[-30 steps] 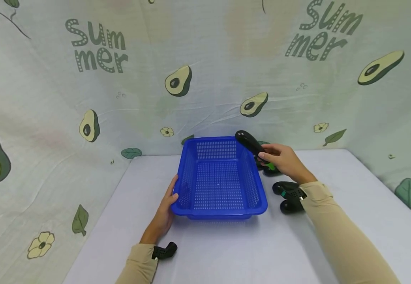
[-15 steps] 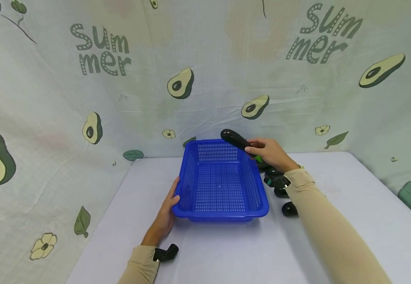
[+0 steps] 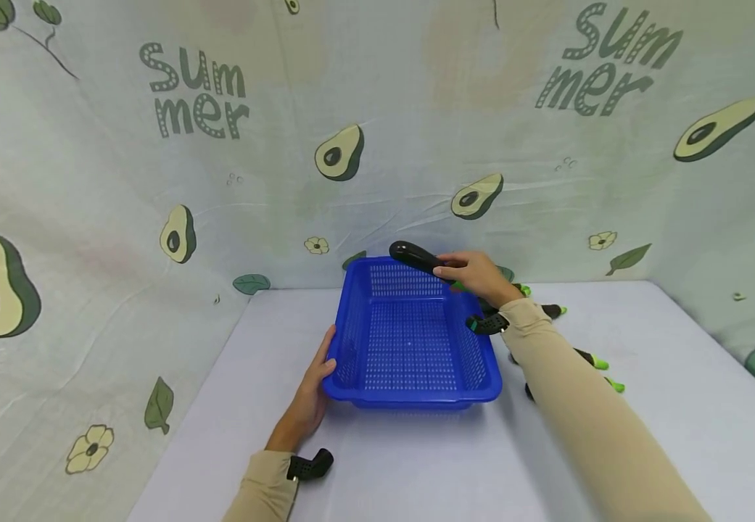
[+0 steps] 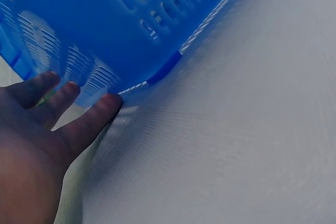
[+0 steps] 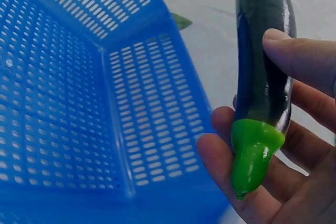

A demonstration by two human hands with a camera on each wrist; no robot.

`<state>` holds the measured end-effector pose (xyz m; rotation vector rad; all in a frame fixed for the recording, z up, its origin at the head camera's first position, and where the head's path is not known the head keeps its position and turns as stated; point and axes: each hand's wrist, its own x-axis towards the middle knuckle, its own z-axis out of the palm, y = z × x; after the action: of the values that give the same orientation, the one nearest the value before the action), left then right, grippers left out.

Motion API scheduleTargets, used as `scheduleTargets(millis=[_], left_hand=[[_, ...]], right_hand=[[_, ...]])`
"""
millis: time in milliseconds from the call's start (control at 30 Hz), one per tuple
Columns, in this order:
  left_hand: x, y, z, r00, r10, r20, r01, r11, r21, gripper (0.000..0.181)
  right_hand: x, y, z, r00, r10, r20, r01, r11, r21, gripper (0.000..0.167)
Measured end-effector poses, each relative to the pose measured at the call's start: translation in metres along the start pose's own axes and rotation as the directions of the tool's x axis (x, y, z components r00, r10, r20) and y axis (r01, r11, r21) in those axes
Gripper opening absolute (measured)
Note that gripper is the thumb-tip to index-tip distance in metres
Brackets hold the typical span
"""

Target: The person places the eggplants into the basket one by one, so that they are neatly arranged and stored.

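My right hand [image 3: 478, 275] pinches a dark eggplant [image 3: 414, 256] above the back right rim of the blue basket [image 3: 410, 397]. In the right wrist view the thumb lies on the eggplant's dark body [image 5: 264, 51], with the fingers behind it near the green cap [image 5: 252, 156]. My left hand [image 3: 310, 391] rests against the basket's left side, its thumb at the rim. The left wrist view shows that hand's fairly straight fingers [image 4: 94, 121] touching the basket wall [image 4: 105, 30]. Nothing lies inside the basket.
Several more eggplants with green caps lie on the white table [image 3: 377, 464] to the right of the basket, partly hidden by my right forearm; one cap [image 3: 615, 386] shows beyond the sleeve. A patterned cloth [image 3: 403, 87] hangs behind the table.
My right hand has moved left with the eggplant, from beside the basket's right edge to over its back right part. More green caps show beyond the forearm. The left hand stays at the basket.
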<state>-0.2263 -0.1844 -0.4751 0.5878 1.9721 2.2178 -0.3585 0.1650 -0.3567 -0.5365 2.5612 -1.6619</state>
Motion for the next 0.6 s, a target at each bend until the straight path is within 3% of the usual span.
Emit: scheduleTargets(millis=[200, 600], left_hand=[[-0.002, 0.001, -0.001, 0.999, -0.008, -0.039, 0.008, 1.0, 0.007, 0.064], [0.004, 0.004, 0.001, 1.0, -0.01, -0.022, 0.01, 0.999, 0.031, 0.066]], right_hand=[[0.016, 0.004, 0.013, 0.999, 0.015, 0.039, -0.015, 1.0, 0.008, 0.051], [0.034, 0.0, 0.022, 0.998, 0.053, 0.043, -0.044, 0.983, -0.18, 0.05]])
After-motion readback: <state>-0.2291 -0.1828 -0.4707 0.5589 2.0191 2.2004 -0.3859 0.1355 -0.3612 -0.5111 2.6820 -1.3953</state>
